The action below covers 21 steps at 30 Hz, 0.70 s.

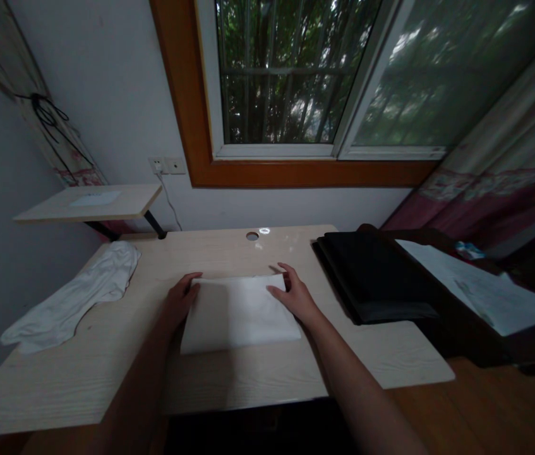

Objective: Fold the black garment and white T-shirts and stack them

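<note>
A white rectangular sheet of paper, perhaps more than one layer, lies on the pale wooden desk in front of me. My left hand is at its far left corner, with the thumb at the side edge and the fingers curled round the back. At the far right corner, my right hand has its thumb over the sheet and its fingers behind the edge. The undersides of the fingers are hidden. A shadow falls across the left half of the paper.
A crumpled white cloth lies on the desk's left side, near a small raised shelf. Black flat folders or cases are stacked at the right. Beyond them, a dark surface carries a large white sheet. A window stands behind the desk.
</note>
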### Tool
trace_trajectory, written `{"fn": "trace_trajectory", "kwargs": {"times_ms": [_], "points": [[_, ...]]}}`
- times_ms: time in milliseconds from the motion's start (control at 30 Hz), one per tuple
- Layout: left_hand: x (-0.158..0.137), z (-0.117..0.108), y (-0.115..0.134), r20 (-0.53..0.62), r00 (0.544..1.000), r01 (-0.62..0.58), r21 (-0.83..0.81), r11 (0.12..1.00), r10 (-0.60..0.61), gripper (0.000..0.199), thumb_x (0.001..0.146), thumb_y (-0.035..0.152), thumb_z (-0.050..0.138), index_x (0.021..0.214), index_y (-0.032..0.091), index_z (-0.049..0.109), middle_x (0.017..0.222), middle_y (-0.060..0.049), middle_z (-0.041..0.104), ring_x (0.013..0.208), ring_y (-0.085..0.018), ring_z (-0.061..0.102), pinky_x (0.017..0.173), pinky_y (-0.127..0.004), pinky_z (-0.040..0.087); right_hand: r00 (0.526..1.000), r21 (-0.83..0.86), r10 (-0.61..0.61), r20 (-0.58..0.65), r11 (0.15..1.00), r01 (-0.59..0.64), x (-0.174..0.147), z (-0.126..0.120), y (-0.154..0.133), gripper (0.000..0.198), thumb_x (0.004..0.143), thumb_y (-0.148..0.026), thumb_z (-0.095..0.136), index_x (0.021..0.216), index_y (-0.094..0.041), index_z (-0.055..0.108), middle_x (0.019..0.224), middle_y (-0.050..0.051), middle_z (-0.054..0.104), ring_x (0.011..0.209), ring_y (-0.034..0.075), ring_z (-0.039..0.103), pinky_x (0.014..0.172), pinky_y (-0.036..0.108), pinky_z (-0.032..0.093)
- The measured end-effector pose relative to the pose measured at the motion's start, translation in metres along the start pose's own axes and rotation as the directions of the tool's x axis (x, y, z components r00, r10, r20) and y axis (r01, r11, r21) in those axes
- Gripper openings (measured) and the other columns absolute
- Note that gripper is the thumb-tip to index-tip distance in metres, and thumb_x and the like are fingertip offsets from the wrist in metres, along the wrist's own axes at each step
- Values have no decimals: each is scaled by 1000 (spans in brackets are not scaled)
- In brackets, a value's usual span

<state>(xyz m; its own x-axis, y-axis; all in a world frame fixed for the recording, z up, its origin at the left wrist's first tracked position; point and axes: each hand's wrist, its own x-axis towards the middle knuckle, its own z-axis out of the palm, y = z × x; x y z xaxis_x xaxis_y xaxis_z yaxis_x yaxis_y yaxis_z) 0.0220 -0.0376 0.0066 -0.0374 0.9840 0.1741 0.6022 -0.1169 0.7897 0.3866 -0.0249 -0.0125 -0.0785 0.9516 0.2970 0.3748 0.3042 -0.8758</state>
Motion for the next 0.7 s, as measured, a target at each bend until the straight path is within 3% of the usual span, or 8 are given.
{"fn": "trace_trajectory", "kwargs": {"times_ms": [100,267,400,533,700], "points": [[-1,-1,1,6,1000,15,0,1000,-15,46,92,49,50,129,26,64,104,-2,72,92,-20,65,85,-32,50,998,-66,64,18,996,-63,0,0,-1,68,84,-43,72,145,-27,46,92,1,71,74,19,62,73,34,54],[-1,-2,2,18,999,36,44,998,-37,48,92,51,49,131,27,64,80,2,64,74,-18,59,71,-30,46,995,-21,-95,-21,995,94,-4,-2,-12,39,85,-32,69,123,-25,63,116,6,69,99,22,65,88,36,52],[0,-1,2,0,999,42,43,998,-42,48,92,50,48,132,28,63,85,1,66,78,-18,60,74,-30,47,980,-23,-176,-90,984,174,-3,-1,-21,22,88,-30,66,109,-25,69,104,5,68,95,22,64,86,35,52],[2,0,4,-21,998,55,54,997,-54,49,94,51,47,135,26,60,89,0,67,80,-19,62,76,-31,47,973,-37,-142,-183,990,138,4,3,-21,24,88,-33,66,110,-25,69,104,5,67,96,23,63,87,35,51],[6,2,7,-52,995,86,84,993,-82,49,93,53,49,133,27,61,86,-1,67,81,-21,64,78,-33,49,980,-53,-32,-196,998,22,14,7,-8,29,87,-35,63,113,-22,68,109,7,70,91,23,63,83,36,52]]}}
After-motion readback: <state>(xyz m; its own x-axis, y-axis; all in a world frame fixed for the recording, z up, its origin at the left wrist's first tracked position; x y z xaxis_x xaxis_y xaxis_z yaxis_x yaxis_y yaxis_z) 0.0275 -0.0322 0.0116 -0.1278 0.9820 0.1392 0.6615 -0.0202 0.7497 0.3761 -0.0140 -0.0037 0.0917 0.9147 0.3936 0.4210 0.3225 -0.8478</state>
